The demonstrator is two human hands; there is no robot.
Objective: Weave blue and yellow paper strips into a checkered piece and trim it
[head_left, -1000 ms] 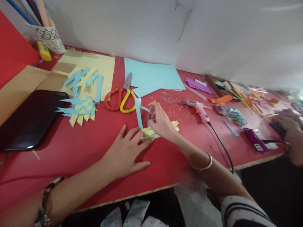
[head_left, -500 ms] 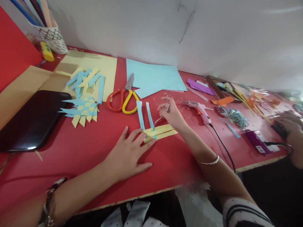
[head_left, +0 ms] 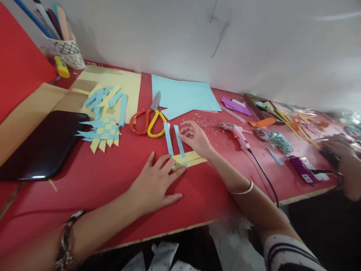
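Note:
My left hand (head_left: pixel 156 180) lies flat on the red table with its fingers spread. Its fingertips press the left end of two yellow paper strips (head_left: pixel 193 158), which lie side by side. A left blue paper strip (head_left: pixel 168 139) and a right blue paper strip (head_left: pixel 178 141) cross them and point away from me. My right hand (head_left: pixel 196 139) is above the yellow strips, fingers curled and fingertips pinched at the right blue strip's edge. Red-and-yellow-handled scissors (head_left: pixel 152 116) lie just beyond. A woven blue-and-yellow paper piece (head_left: pixel 103 131) is to the left.
Loose cut strips (head_left: pixel 103 98) rest on a yellow sheet (head_left: pixel 132 79); a blue sheet (head_left: pixel 186 94) lies behind the scissors. A pink glue gun (head_left: pixel 238 133) trails its cord rightward. A dark phone-like slab (head_left: pixel 42 146) sits left. Another person's hand (head_left: pixel 340 148) is far right.
My right hand has moved left and slightly down, to the right blue strip. The curled blue strip it held up no longer shows apart. My left hand stays on the strips.

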